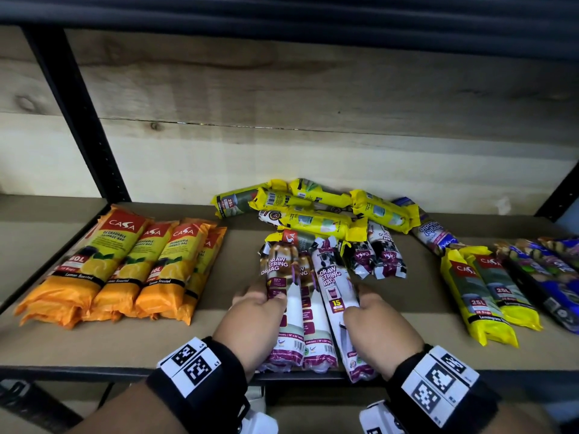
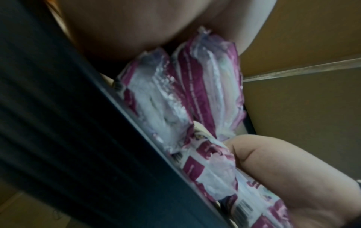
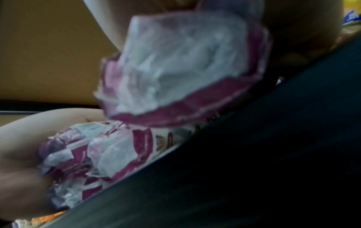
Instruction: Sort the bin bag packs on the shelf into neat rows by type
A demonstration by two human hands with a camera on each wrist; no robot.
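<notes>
Three white-and-purple draw string bag packs lie side by side at the shelf's front middle. My left hand (image 1: 261, 297) grips the left pack (image 1: 282, 267), thumb on top and fingers down its outer side. My right hand (image 1: 357, 300) grips the right pack (image 1: 332, 277) the same way. The middle pack (image 1: 315, 324) is squeezed between them. In the left wrist view the ends of two packs (image 2: 210, 92) poke out under my palm, and the right hand (image 2: 273, 169) holds the third. The right wrist view shows the end of the right pack (image 3: 185, 61), blurred.
Orange Casa packs (image 1: 125, 264) form a row at the left. A loose pile of yellow packs (image 1: 316, 211) lies at the back, with two short purple packs (image 1: 379, 258) before it. Yellow 25L packs (image 1: 482, 289) and blue packs (image 1: 551, 277) lie at the right. The shelf edge (image 1: 94, 369) is close.
</notes>
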